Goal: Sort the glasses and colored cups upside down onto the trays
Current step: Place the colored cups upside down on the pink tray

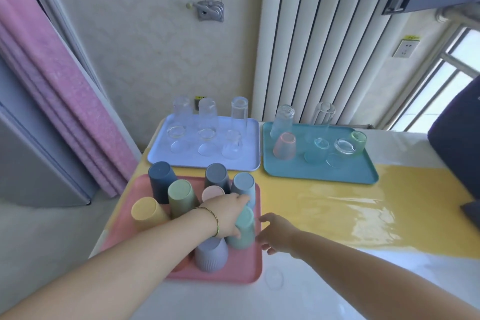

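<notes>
Several colored cups stand upside down on the pink tray at the near left of the table. My left hand reaches across them and curls round the top of the mint green cup, its fingertips close to the light blue cup. A lavender ribbed cup stands just below my wrist. My right hand hovers with relaxed fingers beside the tray's right edge and holds nothing. Behind, the lavender tray carries several upturned clear glasses. The teal tray carries tinted and clear glasses.
A glossy yellow mat covers the table to the right of the trays. A dark chair back stands at the right edge. The white radiator and the wall are close behind the trays. A pink curtain hangs at the left.
</notes>
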